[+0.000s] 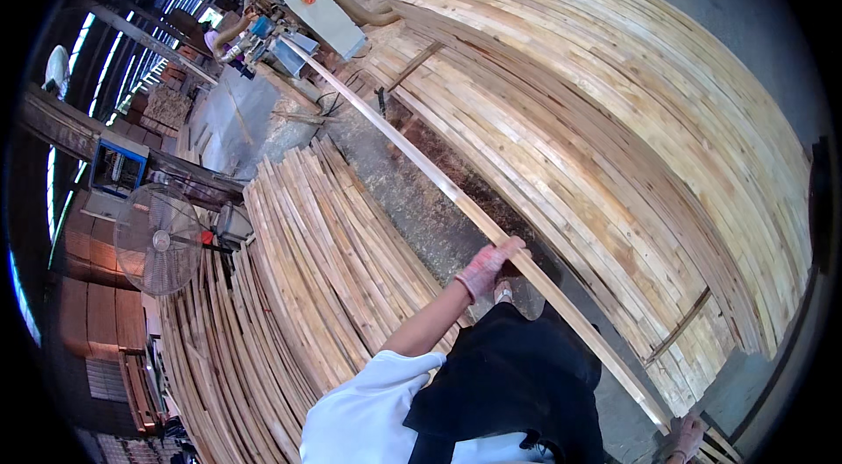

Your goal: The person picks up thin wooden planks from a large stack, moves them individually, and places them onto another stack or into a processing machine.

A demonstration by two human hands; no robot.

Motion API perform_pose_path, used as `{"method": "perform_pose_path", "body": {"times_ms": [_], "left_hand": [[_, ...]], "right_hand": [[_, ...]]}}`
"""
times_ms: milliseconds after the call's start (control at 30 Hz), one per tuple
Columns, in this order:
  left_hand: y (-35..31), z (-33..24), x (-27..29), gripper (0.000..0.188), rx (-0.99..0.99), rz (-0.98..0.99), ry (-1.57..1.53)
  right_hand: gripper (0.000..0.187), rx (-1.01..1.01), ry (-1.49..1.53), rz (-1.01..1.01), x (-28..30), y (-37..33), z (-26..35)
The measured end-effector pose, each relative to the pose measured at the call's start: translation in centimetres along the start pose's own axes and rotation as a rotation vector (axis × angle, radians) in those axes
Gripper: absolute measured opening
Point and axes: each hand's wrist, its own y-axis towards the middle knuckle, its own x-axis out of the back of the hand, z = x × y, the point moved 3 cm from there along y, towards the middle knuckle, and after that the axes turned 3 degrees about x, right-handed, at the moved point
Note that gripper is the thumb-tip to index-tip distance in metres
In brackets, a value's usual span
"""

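A long, pale wooden strip (421, 161) runs slantwise from the machine at the far left down to the near right. My left hand (493, 266), in a pinkish work glove, is closed round the strip in front of my body. At the strip's near end is my right hand (688, 436), also gloved; its fingers are curled at that end, with part of the hand dim near the picture's rim. The far end meets a blue-and-grey woodworking machine (263, 28), where the exact contact is too small to make out.
Wide stacks of boards (570, 144) lie along the right. More strips (324, 245) are piled at the left, beside a round standing fan (160, 240). A pale control cabinet (311, 8) stands by the machine. Another person (215, 41) is beyond it. Sawdust (412, 210) covers the floor between the piles.
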Motion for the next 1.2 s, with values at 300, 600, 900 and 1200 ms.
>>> {"method": "perform_pose_path", "body": {"times_ms": [300, 600, 900, 1200], "left_hand": [[2.0, -7.6, 1.1, 0.051, -0.184, 0.271, -0.663], [7.3, -19.2, 8.0, 0.034, -0.248, -0.14, -0.695], [7.5, -18.8, 13.7, 0.043, -0.23, 0.119, -0.798], [6.9, -12.3, 14.1, 0.033, 0.029, 0.136, 0.013]], "right_hand": [[0.047, 0.179, 2.005, 0.185, -2.0, -5.6, 22.2], [0.033, 0.068, 1.894, 0.152, -6.6, -8.5, 42.3], [0.024, 0.314, 1.37, -0.051, -12.0, -9.5, 56.3], [0.04, 0.716, 0.933, 0.154, -15.0, -10.2, 72.4]]}}
